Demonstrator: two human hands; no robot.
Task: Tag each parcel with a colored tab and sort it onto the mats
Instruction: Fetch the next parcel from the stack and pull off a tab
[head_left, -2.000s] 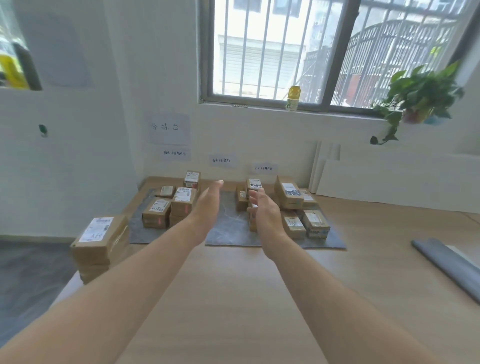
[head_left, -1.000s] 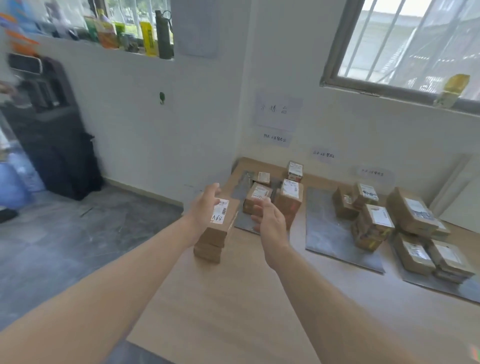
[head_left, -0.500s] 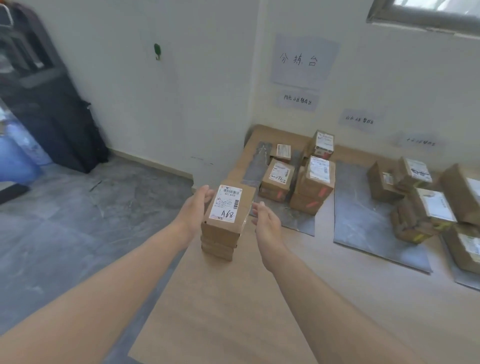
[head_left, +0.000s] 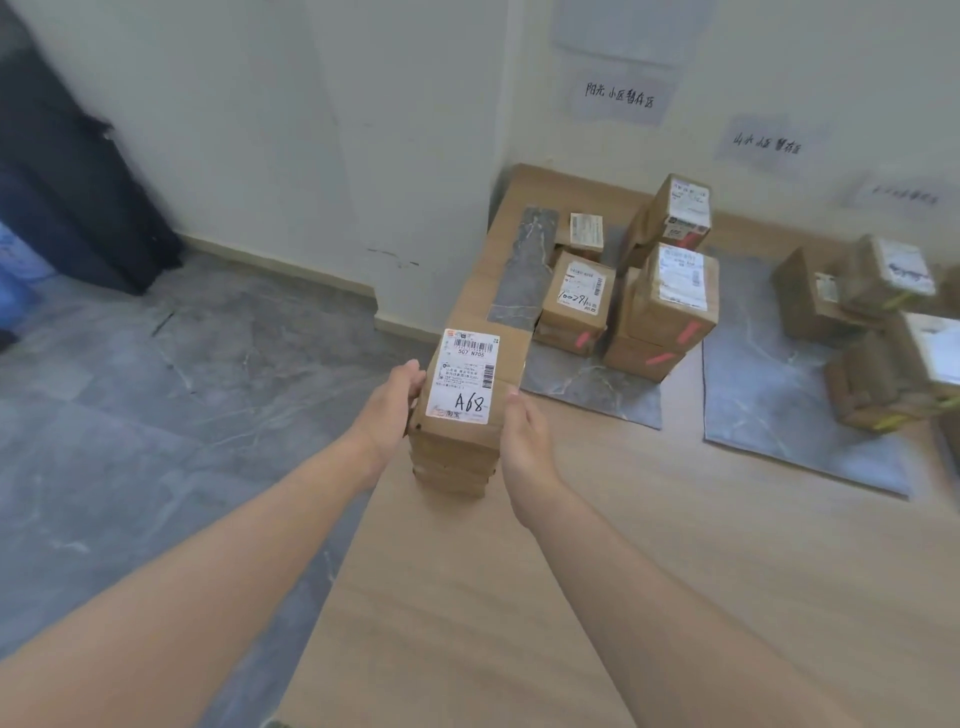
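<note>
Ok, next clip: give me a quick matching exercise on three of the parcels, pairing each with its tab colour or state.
Things:
1. parcel marked A68
2. low parcel on the left mat
3. nearest parcel on the second mat

States:
a. yellow tab
b. gripped by the left hand and right hand atop a stack, no tab visible
c. pink tab

Pairs: 1-b, 2-c, 3-a.
</note>
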